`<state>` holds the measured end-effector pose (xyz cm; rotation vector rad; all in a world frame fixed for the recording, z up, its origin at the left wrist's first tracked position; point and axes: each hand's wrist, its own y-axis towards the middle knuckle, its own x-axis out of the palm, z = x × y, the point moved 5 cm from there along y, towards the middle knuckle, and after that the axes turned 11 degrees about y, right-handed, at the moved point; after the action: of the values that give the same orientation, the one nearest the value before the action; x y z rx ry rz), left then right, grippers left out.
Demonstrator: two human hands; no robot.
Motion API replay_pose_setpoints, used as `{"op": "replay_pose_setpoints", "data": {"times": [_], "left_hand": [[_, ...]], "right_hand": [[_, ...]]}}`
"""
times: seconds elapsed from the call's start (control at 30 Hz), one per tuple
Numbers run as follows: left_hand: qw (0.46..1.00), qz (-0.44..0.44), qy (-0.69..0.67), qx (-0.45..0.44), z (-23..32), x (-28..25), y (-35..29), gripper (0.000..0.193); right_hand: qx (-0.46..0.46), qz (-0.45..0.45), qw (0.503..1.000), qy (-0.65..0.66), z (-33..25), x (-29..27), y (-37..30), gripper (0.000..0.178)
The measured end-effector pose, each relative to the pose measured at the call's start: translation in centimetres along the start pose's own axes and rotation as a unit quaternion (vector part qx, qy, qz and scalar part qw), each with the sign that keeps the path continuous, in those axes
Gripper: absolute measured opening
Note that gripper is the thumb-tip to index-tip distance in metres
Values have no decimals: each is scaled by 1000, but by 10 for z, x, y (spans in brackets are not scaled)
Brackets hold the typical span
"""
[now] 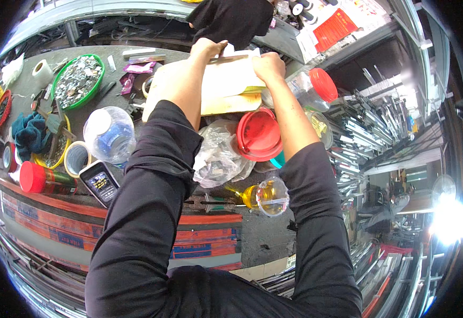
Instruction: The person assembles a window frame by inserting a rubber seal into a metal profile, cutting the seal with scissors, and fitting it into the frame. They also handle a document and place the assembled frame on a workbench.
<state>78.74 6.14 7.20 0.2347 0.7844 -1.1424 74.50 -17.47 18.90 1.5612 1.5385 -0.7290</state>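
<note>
Both my arms, in dark sleeves, reach over the cluttered worktop to a stack of white and yellowish paper sheets (pixel 223 82). At its far left edge my left hand (pixel 206 49) is closed, with thumb and fingers pinching the edge of the sheets. My right hand (pixel 269 67) is wrapped round the upper right edge of the same stack, its fingertips mostly hidden. Just beyond my left hand lies a black cloth item (pixel 231 22). Under the near edge of the papers sit a clear plastic bag (pixel 218 153) and a red round lid (pixel 259 135).
Left are a green basket of small metal parts (pixel 79 80), a clear plastic jar (pixel 109 135), blue gloves (pixel 29 133), a red-lidded jar (pixel 40 177) and a phone (pixel 100 183). Nearer stands a container of yellow liquid (pixel 266 197). Metal profiles (pixel 367 135) crowd the right.
</note>
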Motion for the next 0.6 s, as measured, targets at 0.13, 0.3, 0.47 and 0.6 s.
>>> {"op": "replay_pose_setpoints", "data": {"times": [0.13,0.3,0.47,0.6], "left_hand": [[1000,14,-2,22,-1,6,-4,89],[997,-29,20,75,5,0,-18,86],[998,46,2,45,22,-7,-52,89],[979,192,-54,30,49,-1,-87,62]], "right_hand": [[-21,-4,1000,-7,15,7,12,52],[-53,-17,995,-76,53,11,45,82],[-68,-3,992,103,63,-15,47,79],[69,-58,982,164,65,-46,23,95]]}}
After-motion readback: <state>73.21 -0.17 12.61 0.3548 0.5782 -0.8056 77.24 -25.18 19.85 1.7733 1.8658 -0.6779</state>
